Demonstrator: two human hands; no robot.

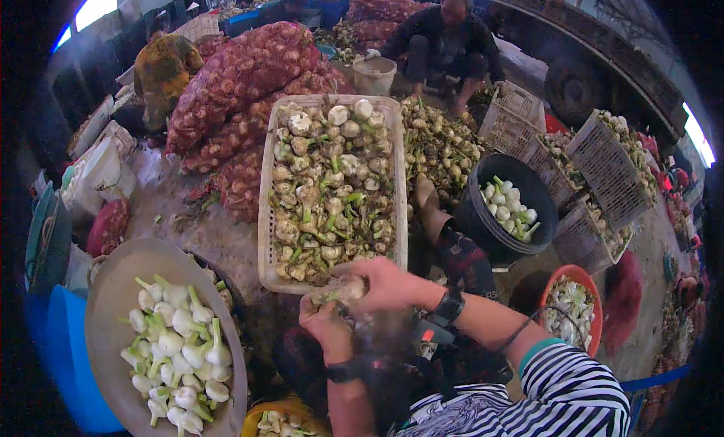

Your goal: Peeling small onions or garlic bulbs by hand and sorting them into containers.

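Both my hands meet at the near edge of a plastic crate [400, 211] filled with soil-stained garlic bulbs [334, 177]. My right hand [384, 287] grips a dirty garlic bulb [352, 289] with its fingers and thumb. Just below and to the left, my left hand [331, 329] pinches the stem side of the same bulb. At the lower left a wide round pan [113, 301] holds peeled white garlic bulbs [184, 346] with short green stems. A black bucket [475, 222] on the right holds more white bulbs.
Red mesh sacks of garlic [243, 86] are stacked behind the crate, beside a heap of unpeeled garlic [438, 143]. An orange-red basin [598, 318] holds peelings. Stacked crates [611, 165] stand at right. A co-worker [447, 41] crouches behind the heap; another person [167, 69] sits at left.
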